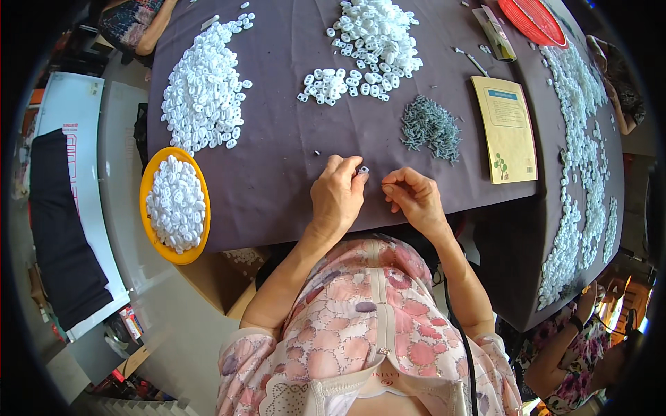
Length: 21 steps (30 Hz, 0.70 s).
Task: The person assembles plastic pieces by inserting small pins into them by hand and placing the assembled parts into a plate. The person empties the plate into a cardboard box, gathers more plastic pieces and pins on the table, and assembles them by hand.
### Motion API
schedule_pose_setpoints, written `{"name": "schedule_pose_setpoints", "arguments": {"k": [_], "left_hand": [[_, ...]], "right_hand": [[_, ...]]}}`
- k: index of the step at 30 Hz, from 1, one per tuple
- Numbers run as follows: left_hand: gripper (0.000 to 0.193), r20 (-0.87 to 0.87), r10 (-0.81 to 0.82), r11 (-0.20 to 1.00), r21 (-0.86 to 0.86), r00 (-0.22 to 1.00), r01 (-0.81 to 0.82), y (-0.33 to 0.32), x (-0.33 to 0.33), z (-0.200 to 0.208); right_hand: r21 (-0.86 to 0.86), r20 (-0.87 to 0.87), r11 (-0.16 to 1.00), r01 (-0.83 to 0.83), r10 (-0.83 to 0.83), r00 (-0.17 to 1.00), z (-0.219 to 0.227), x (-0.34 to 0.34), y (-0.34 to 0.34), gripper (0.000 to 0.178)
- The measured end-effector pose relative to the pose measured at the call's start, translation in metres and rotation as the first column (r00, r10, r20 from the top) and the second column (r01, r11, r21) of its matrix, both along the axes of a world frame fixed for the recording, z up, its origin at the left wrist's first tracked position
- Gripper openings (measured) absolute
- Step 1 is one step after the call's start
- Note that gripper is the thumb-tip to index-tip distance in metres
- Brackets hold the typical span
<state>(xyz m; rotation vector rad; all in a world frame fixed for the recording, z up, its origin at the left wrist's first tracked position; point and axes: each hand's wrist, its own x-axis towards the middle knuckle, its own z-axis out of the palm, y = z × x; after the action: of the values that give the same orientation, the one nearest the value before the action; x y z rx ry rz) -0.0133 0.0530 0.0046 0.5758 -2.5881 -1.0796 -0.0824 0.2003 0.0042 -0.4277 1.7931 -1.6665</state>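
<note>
Between the thumb and fingertips of my left hand point(337, 191) is a small white plastic piece point(363, 170) with a dark spot in it. Just to its right, my right hand point(414, 195) is closed in a pinch; anything in those fingertips is too small to make out. Both hands hover at the near edge of the table. A heap of small grey-green screws point(430, 128) lies beyond my right hand. Ahead of my left hand is a little cluster of white two-holed pieces point(326, 84), in front of a larger white heap point(378, 31).
A tall white heap point(202, 90) lies left; a yellow bowl point(143, 208) of similar pieces sits at the table's left corner. A tan paper packet point(510, 156) and red basket point(533, 24) are right. More pieces point(583, 166) cover the right-hand table, where other people sit.
</note>
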Motion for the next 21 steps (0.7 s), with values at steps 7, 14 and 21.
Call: {"name": "schedule_pose_setpoints", "arguments": {"k": [7,14,21], "left_hand": [[0.009,-0.078,-0.006,0.999,-0.05,0.997,0.002,0.005,0.003,-0.001],[0.006,-0.071,0.005,0.736,0.676,0.997,0.045,0.001,-0.005,0.013],[0.006,-0.37,-0.058,0.974,0.183,0.927,0.134,0.003,-0.006,0.014]], "right_hand": [[0.09,-0.076,0.996,-0.02,0.027,0.997,0.009,0.0,-0.006,0.006],[-0.02,-0.157,0.997,0.069,-0.071,0.985,0.014,-0.004,-0.023,0.005],[-0.191,0.145,0.964,0.184,-0.158,0.977,0.009,-0.006,-0.023,0.005]]}}
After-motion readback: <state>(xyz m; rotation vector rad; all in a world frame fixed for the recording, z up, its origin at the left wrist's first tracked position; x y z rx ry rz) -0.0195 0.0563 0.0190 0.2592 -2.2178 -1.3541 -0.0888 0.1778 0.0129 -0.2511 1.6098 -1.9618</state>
